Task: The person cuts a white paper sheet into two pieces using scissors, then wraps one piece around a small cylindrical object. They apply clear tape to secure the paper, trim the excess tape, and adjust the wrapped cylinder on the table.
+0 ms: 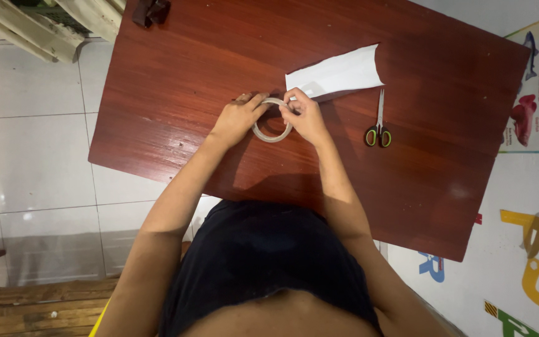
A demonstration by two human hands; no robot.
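- Nearest to me is my own dark shirt [263, 262], filling the bottom of the view, with both my forearms reaching out from it over the table.
- The table [176, 81] is reddish-brown wood, and its near edge runs just past my body.
- My left hand [237, 117] rests on the tabletop with its fingers curled closed around the left side of a roll of clear tape [272, 120].
- My right hand [305, 113] is closed on the right side of the same roll, with the fingertips pinching at its top edge.
- The roll of tape lies between my two hands, roughly in the middle of the table, and I can see the wood through its open centre.
- To the right of my right hand, apart from it, a pair of scissors [378, 128] lies with its green and black handles toward me and its closed blades pointing away.
- Just beyond my right hand lies a sheet of white paper [337, 73], its near corner close to my fingers and one end cut in a curve.
- At the far edge of the table sits a small dark object [151, 11]; I cannot tell what it is.
- White floor tiles [32, 143] lie to the left of the table, and a colourful mat [531, 249] with letters and fish pictures lies to the right.
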